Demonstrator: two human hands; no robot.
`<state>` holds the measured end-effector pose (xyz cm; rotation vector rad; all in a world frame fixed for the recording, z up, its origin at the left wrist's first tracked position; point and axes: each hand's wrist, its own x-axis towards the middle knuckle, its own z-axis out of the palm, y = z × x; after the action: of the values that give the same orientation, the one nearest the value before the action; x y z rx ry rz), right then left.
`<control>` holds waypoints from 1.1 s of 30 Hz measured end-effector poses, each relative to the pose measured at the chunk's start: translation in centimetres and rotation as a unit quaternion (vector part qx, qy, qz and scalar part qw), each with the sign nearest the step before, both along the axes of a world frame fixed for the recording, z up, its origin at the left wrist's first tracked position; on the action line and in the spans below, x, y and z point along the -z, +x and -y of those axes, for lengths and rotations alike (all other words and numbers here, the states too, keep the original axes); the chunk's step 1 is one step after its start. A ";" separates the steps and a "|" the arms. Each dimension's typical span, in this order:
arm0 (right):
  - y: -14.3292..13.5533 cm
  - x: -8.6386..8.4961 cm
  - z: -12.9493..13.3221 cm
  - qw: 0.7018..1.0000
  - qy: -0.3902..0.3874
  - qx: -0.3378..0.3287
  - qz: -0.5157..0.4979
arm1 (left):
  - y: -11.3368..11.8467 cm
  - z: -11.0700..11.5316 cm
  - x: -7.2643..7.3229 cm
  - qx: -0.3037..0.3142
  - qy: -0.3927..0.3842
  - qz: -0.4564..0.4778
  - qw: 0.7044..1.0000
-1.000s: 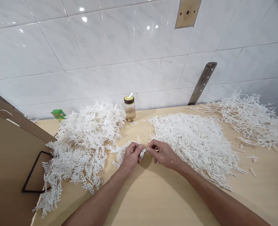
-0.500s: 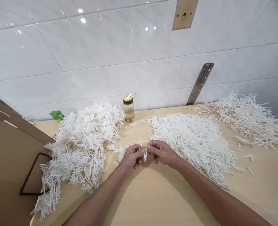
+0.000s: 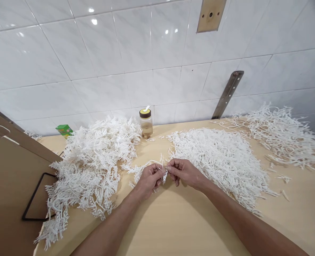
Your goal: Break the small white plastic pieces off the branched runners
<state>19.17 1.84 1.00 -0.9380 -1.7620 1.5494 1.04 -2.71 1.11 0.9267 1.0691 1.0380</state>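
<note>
Above the tabletop, my left hand (image 3: 150,179) and my right hand (image 3: 182,171) meet fingertip to fingertip. My left hand pinches a white branched strand (image 3: 164,177), whose feathery end hangs below the fingers. The right thumb and forefinger are closed at the upper part of that same strand; exactly what they grip is hidden by the fingers. Left of the hands, a loose heap of white frilled strands (image 3: 101,153) reaches toward my left wrist. Beyond my right forearm spreads a flatter pile of short white pieces (image 3: 213,156).
Longer thin white strands (image 3: 282,131) lie at the far right. By the tiled wall stands a jar (image 3: 146,124) with a yellow-topped lid. A green box (image 3: 64,130) sits behind the left heap. A cardboard box (image 3: 16,177) and a black wire frame (image 3: 33,199) edge the left side.
My fingertips have come slightly closer together around the strand. The piles and jar have not moved; the view has shifted very slightly.
</note>
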 end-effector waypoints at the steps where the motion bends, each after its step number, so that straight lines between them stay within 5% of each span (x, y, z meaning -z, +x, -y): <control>1: 0.0 -0.1 0.1 1.000 0.013 0.007 0.006 | 0.0 0.0 -0.2 0.004 -0.004 -0.008 1.000; 7: -0.3 -0.3 0.6 0.983 0.157 0.078 0.057 | 0.0 0.1 -1.0 0.026 -0.018 -0.048 0.998; 11: 0.1 -0.3 0.1 0.948 0.295 0.061 0.098 | 0.0 0.2 -1.1 0.035 -0.017 -0.061 0.997; 17: 0.4 -0.5 0.3 0.918 0.366 0.024 0.154 | 0.1 0.2 -0.7 0.043 -0.024 -0.056 0.997; 21: -1.0 0.6 0.8 0.882 0.437 0.084 0.154 | 0.1 -0.1 -0.3 0.022 -0.007 -0.036 0.999; 28: -0.7 2.8 -1.7 0.854 0.395 0.307 0.143 | 0.3 0.6 0.3 -0.004 0.048 -0.053 0.997; 33: -0.2 2.1 -1.8 0.872 0.368 0.294 0.134 | 0.5 0.5 1.0 -0.055 0.070 -0.071 0.994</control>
<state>18.97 3.59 -1.05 -1.1502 -1.7866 0.3146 1.57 -3.19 0.08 1.0768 1.1873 1.1627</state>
